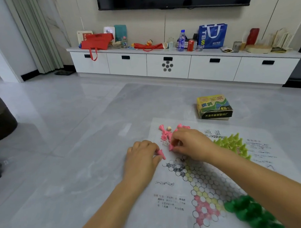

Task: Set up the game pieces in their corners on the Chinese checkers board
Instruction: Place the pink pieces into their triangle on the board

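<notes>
Left hand [141, 156] pinching pink piece [161, 153], box [214, 106] beyond

Smooth plastic pink pieces [164, 135], thin matt paper board [169, 174], glossy polished grey floor tiles [58, 110].

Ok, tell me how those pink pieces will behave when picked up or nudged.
The pink pieces look like small plastic cones, so probably light. Some in the pile lie tipped, so a nudge likely topples them. Both the left hand and right hand pinch one by fingertips, suggesting they are stiff.
</notes>
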A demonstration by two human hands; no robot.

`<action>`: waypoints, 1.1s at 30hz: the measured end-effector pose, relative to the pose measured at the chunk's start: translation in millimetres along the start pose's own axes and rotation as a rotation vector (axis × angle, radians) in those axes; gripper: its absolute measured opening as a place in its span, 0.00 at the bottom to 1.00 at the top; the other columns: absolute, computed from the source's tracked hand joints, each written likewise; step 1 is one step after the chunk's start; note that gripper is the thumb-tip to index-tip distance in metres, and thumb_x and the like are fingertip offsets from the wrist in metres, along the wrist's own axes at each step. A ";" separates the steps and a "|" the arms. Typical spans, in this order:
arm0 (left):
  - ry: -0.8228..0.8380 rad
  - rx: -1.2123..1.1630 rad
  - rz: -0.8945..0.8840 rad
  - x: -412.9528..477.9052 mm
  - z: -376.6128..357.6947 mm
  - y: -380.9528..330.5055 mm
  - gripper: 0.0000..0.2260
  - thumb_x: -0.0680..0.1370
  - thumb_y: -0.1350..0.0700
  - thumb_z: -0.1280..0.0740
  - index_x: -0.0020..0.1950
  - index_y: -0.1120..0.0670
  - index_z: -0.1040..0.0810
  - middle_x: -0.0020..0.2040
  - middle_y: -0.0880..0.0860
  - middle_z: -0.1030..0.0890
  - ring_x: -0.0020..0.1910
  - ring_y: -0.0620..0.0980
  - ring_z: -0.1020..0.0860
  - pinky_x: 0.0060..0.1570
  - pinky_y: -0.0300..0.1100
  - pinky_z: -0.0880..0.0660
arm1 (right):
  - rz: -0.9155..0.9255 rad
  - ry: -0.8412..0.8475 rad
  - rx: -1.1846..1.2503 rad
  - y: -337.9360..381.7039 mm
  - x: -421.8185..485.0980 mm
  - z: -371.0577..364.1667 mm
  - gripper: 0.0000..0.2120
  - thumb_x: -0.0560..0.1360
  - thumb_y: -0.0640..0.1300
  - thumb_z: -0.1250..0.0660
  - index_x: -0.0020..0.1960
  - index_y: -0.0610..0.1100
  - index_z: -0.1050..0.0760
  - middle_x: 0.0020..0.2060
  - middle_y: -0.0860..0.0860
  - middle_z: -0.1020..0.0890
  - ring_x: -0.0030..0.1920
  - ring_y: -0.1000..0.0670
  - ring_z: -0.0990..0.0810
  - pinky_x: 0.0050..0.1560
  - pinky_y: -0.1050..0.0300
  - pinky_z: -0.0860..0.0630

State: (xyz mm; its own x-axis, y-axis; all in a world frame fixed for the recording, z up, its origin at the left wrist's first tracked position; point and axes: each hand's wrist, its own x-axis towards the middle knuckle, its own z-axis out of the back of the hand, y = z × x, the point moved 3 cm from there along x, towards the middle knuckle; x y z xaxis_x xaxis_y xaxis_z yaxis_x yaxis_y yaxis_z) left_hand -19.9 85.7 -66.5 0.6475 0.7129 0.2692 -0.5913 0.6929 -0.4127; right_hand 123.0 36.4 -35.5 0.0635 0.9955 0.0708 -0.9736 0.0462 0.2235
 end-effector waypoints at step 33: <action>0.160 -0.238 0.118 -8.5 14.5 1.3 0.08 0.70 0.54 0.28 0.47 0.52 0.22 0.51 0.50 0.25 0.54 0.49 0.28 0.57 0.45 0.31 | -0.164 -0.023 0.194 4.6 -30.7 10.3 0.09 0.74 0.42 0.35 0.54 0.45 0.23 0.49 0.53 0.21 0.46 0.56 0.26 0.50 0.63 0.27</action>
State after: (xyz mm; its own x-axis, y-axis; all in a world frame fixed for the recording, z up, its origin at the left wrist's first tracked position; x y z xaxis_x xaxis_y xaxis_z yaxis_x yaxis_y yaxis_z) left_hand -33.1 82.1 -56.7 0.6598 0.7477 0.0744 -0.5498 0.5479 -0.6305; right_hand 118.9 5.2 -26.7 0.2241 0.9737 0.0400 -0.8898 0.1877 0.4159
